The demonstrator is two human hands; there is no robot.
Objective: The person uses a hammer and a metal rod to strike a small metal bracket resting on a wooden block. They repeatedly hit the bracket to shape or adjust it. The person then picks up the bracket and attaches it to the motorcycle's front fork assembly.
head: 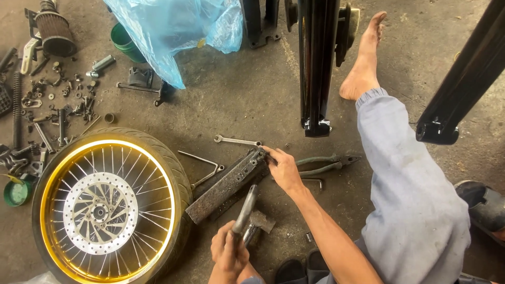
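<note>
Two hands | left hand point(229, 251) fisted on hammer point(245, 210) | right hand point(284, 169) steadies rusty bar point(226, 185)

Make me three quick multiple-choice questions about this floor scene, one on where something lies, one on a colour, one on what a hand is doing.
1. Where does the wrench lie?
A. on the wheel
B. on the floor beyond the rusty bar
C. in the green tub

2. What colour is the wheel rim?
A. gold
B. red
C. black

3. What is the left hand doing?
A. resting flat on the floor
B. gripping a hammer
C. holding the pliers

Answers: 1 B, it lies just past the rusty bar; 2 A, gold hoop inside the black tyre; 3 B, fingers wrap the hammer handle, while the right hand touches the bar's end.
</note>
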